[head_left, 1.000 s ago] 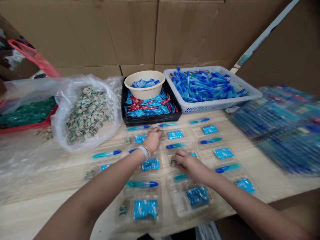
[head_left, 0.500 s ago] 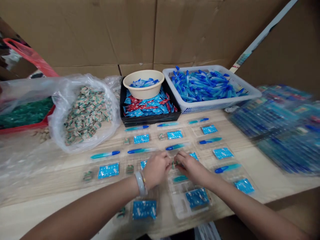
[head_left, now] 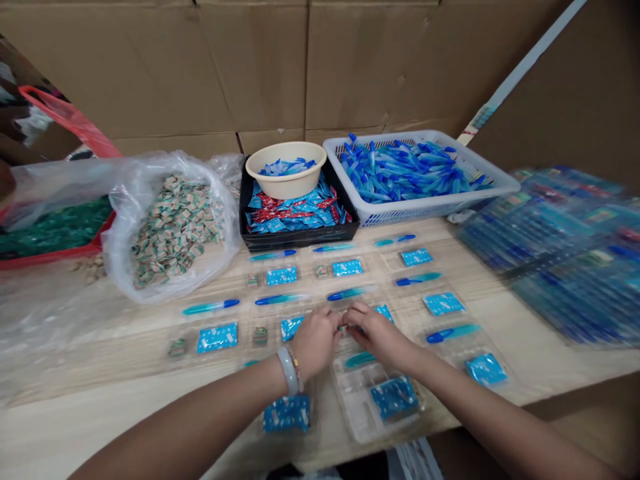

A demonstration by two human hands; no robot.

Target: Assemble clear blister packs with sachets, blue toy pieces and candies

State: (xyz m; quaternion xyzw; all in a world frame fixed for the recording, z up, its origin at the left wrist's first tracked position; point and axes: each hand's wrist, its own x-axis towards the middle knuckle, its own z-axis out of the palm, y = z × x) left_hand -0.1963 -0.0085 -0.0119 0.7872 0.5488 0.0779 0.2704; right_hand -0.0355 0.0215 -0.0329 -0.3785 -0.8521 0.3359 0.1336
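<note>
At left, a clear plastic bag (head_left: 117, 273) of small tan-and-green pieces (head_left: 173, 227) gapes open on the pale wood-grained counter (head_left: 90, 400); a forearm brushing its soft rim could spill some. The left hand (head_left: 315, 341), fingers bent narrow, meets the other hand's fingers at one small piece (head_left: 342, 328), mostly hidden between the fingertips; which hand grips it, I cannot tell. Such crowding could make it slip or land askew. The right hand (head_left: 383, 333) also has narrowed fingers; a low wrist might nudge the front tray of clear moulded plastic (head_left: 357, 427), unseating its blue, speckled rectangular packet (head_left: 395, 398).
</note>
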